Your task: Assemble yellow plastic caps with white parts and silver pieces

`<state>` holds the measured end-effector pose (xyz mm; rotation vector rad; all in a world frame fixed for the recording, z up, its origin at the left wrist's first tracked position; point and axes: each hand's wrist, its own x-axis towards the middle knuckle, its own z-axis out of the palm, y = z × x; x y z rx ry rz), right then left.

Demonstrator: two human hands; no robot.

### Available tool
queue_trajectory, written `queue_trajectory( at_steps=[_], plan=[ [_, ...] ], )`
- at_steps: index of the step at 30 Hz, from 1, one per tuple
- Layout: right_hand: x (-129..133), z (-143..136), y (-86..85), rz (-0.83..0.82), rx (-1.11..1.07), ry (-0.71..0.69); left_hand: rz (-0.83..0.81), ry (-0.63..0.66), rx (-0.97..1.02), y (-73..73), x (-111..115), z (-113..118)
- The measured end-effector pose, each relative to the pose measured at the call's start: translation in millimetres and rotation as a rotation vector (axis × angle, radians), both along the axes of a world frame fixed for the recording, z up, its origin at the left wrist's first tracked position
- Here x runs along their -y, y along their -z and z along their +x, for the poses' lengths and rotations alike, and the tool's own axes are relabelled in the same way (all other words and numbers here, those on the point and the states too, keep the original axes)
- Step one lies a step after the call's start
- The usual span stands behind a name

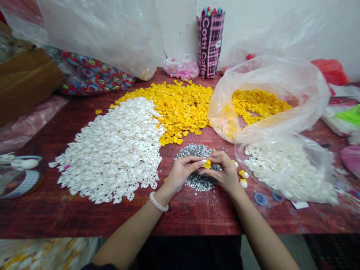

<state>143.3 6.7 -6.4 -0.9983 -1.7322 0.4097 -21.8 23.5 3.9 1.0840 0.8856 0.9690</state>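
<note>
Between the fingertips of my two hands is a small yellow-and-white plastic piece [207,163]. My left hand [181,170] pinches its white side, and my right hand [225,170] grips the yellow side with thumb and fingers. Both hands are over a pile of small grey and silver bits [194,150], partly hiding it. To the left spreads a big heap of white plastic parts [112,150] with small holes. Behind it lies a heap of yellow plastic parts [182,105]. Several joined yellow-and-white pieces [243,183] rest beside my right hand.
A clear plastic bag [270,67] lies open at the right over yellow parts; another bag [289,168] holds white parts. Blue round caps [260,198] lie near it. A tape roll [24,185] is at the left edge. A tall Cotti Coffee bag [210,45] stands against the wall.
</note>
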Motion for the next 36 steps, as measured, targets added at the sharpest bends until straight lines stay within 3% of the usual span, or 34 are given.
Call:
queue_trajectory(
  at_steps=[9, 17, 29, 33, 36],
  plan=[
    [0, 0, -1.4, 0.008, -0.082, 0.025, -0.127, -0.065, 0.126, 3.6, 6, 7],
    [-1, 1, -8.5, 0.13, 0.085, 0.009, 0.064, -0.039, -0.113, 0.6, 6, 5],
    [1, -1, -2.9, 0.156, 0.213, -0.042, 0.088, -0.086, -0.217, 3.9, 9, 6],
    [-1, 1, -3.6, 0.191, 0.177, -0.001, 0.208, -0.02, -0.309, 0.2, 10, 3],
    [-2, 3, -5.6, 0.203, 0.174, -0.013, 0.188, 0.098, -0.248, -3.8, 7, -1]
  ],
)
